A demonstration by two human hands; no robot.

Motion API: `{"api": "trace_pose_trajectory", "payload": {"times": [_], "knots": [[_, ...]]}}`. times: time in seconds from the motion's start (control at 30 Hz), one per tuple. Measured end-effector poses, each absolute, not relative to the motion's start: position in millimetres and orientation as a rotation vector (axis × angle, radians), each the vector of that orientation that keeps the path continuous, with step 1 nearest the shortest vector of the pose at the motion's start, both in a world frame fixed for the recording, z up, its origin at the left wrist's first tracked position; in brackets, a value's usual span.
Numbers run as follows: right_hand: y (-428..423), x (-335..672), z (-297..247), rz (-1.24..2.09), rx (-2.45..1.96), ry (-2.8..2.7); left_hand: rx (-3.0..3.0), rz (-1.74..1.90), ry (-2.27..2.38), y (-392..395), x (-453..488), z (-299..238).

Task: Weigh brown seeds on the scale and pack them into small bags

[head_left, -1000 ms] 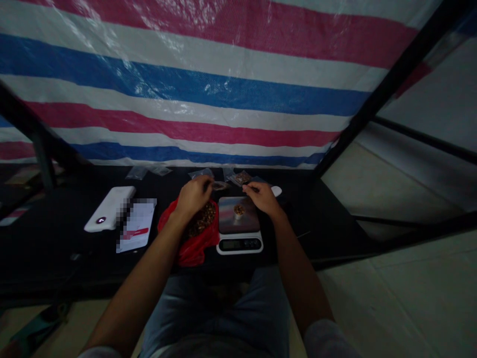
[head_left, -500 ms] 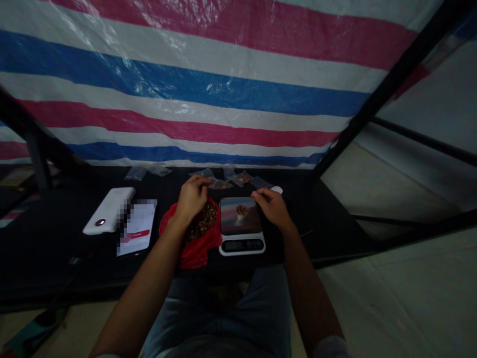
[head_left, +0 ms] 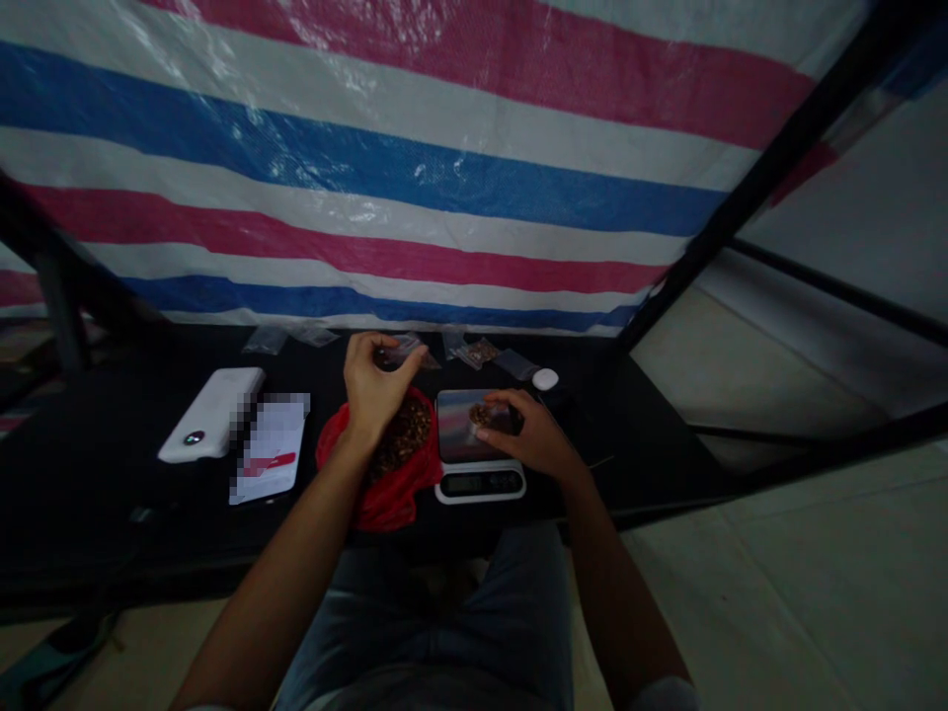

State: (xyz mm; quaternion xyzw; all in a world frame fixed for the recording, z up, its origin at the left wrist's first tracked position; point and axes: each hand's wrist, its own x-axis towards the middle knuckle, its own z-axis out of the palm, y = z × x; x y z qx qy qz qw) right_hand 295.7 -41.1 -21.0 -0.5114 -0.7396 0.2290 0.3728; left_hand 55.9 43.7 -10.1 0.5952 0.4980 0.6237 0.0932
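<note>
My left hand [head_left: 374, 380] is raised above the red bag of brown pieces [head_left: 385, 464] and pinches a small clear plastic pouch [head_left: 406, 353]. My right hand [head_left: 522, 430] reaches over the platform of the white digital scale [head_left: 478, 444], its fingers closed round the small cup of brown pieces [head_left: 480, 415] that stands on it. The red bag lies open just left of the scale on the black table [head_left: 111, 474].
A white power bank [head_left: 207, 427] and a white packet [head_left: 271, 459] lie to the left. Several small clear pouches [head_left: 481, 353] and a white lid [head_left: 545, 378] sit at the back near the striped tarp [head_left: 385, 178]. Black frame bars [head_left: 741, 188] bound the right side.
My right hand moved from behind the scale down onto the cup on its platform. My left hand lifted the pouch slightly up and left.
</note>
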Motion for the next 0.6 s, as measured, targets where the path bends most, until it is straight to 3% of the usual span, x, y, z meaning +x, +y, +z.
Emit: {"api": "trace_pose_trajectory", "payload": {"times": [0.6], "knots": [[-40, 289, -23, 0.643, -1.300, -1.819, 2.065, 1.371, 1.071, 52, 54, -36]]}}
